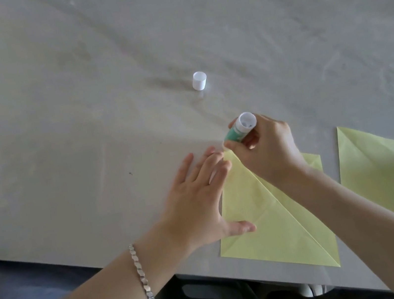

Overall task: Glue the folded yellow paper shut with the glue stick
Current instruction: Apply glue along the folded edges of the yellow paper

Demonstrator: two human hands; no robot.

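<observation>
Head view, and the right hand [266,149] is wrapped around the glue stick [239,130], fingers curled tight on the green barrel, its white base tipped up toward us, the working end pointing down at the top corner of the folded yellow paper [260,206]. Whether the glue is actually touching the sheet I can't tell — the fingers hide the tip.

The left hand [199,201] holds nothing: it lies flat and spread, palm down, fingertips at that same corner and thumb [240,228] pinning the left edge lower down. Good brace, that.

The paper sits at the near edge of the table [81,116], a diagonal crease running from the top corner to the bottom right. To do this well, I'd say short strokes along the flap edge, running outward off the corner so the thin sheet doesn't buckle — and keep that left hand pressing just beside the stick.

Further out, the white cap [199,80] stands alone mid-table, well apart. A second yellow sheet [387,169] waits on the right.
</observation>
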